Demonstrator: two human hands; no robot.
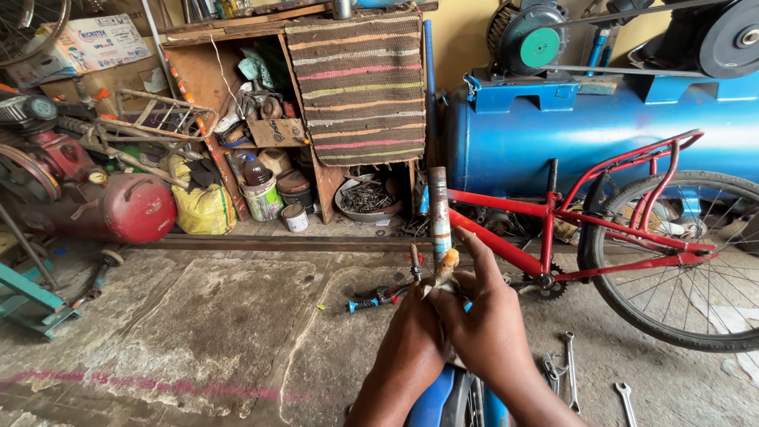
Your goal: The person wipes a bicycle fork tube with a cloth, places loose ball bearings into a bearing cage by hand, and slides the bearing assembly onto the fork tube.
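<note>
The red bicycle frame (553,229) lies on the floor, stripped (front end gone) — rear wheel (680,261) on. Before it, left hand (411,348) and right hand (482,316) close together round a small brush-like tool (444,265) — spanners (569,372) lie unused beside the frame.

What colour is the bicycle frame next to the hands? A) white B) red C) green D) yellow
B: the bicycle frame that stands just beyond the left hand and right hand is painted red, and it leans in front of a big blue tank.
</note>
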